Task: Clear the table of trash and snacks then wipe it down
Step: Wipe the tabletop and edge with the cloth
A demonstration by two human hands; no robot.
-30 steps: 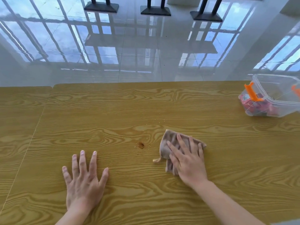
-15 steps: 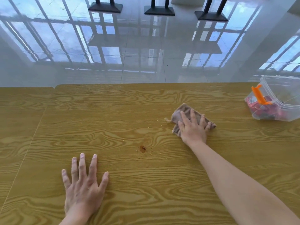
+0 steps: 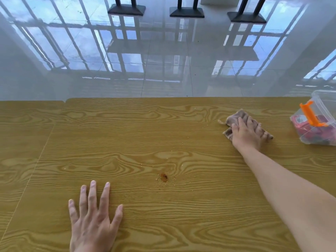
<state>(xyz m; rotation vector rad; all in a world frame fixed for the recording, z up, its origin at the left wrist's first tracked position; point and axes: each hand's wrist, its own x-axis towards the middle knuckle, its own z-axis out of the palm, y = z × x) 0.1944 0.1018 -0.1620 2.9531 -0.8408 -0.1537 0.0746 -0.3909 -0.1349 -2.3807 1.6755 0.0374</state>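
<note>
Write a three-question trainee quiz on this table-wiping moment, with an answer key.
1. True or false: the right hand presses the cloth flat on the table.
2. Multiple choice: where does the reddish-brown stain lie?
A. under the cloth
B. on bare wood between the two hands
C. inside the clear plastic bin
3. Fill in: the left hand rests ____ on the table, holding nothing.

Key
1. True.
2. B; scattered crumbs also lie on the wood, so the wiping is not finished.
3. Flat, with the fingers spread.
</note>
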